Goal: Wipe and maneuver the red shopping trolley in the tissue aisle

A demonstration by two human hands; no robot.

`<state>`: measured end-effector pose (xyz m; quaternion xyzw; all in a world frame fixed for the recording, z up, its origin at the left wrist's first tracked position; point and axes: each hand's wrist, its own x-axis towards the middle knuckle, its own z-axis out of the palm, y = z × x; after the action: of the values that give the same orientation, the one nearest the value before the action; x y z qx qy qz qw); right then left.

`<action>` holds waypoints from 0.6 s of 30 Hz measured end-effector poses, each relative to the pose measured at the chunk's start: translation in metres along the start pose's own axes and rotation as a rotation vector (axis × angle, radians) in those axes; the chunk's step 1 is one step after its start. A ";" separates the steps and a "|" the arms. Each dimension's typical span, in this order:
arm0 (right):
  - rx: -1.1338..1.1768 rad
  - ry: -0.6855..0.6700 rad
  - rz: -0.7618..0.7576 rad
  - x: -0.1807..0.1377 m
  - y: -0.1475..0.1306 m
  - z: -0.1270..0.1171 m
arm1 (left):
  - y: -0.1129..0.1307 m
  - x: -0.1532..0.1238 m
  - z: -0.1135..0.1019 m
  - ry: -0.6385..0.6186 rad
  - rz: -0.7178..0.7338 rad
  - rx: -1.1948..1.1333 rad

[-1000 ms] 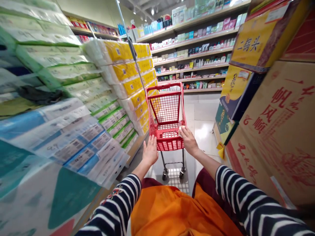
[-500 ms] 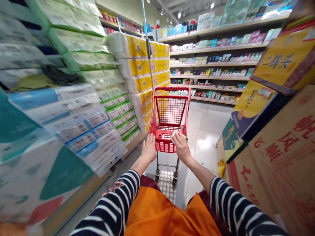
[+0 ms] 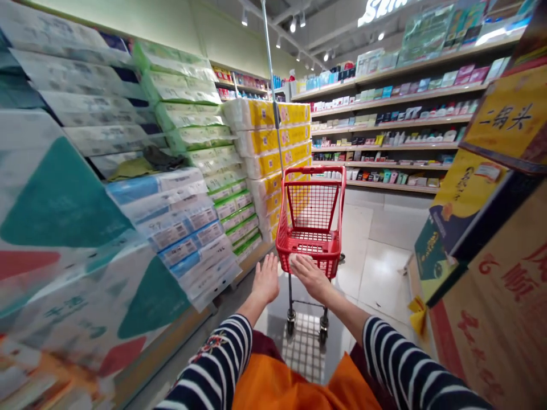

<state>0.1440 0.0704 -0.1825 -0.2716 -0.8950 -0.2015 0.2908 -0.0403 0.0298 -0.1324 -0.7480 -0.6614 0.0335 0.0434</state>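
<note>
A red shopping cart (image 3: 310, 222) with a plastic mesh basket stands in front of me on dark wheeled legs. My right hand (image 3: 310, 276) rests against the near side of the basket, at its left part. Under its fingertips is a small white wad (image 3: 293, 259), tissue or cloth; I cannot tell which. My left hand (image 3: 265, 279) is held just left of the basket, its fingers stretched out and nothing in it. It appears to be apart from the cart.
Stacked tissue packs (image 3: 183, 228) line the left side, with yellow-and-white packs (image 3: 260, 145) behind the cart. Cardboard cartons (image 3: 491, 319) stand close on the right. Shelves of small boxed goods (image 3: 397, 119) fill the back. A thin metal pole (image 3: 273, 68) rises beyond the cart.
My right hand has slid left along the basket's near side with the white wad. My left hand has come off the basket's left side. The view has shifted, so the cart appears farther right and lower.
</note>
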 end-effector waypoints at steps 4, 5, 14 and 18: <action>0.002 -0.005 0.060 0.034 -0.013 0.003 | 0.001 -0.024 0.009 -0.002 -0.055 -0.008; 0.007 -0.026 0.071 0.037 -0.016 0.007 | 0.002 -0.028 0.010 0.001 -0.054 -0.011; 0.022 -0.187 0.173 -0.019 -0.037 0.040 | 0.015 -0.029 0.008 0.064 0.020 -0.051; 0.048 -0.017 0.197 -0.009 -0.025 0.013 | 0.028 -0.017 0.010 0.104 0.035 -0.090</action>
<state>0.1299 0.0542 -0.2035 -0.3530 -0.8709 -0.1481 0.3081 -0.0161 0.0095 -0.1458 -0.7615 -0.6458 -0.0346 0.0434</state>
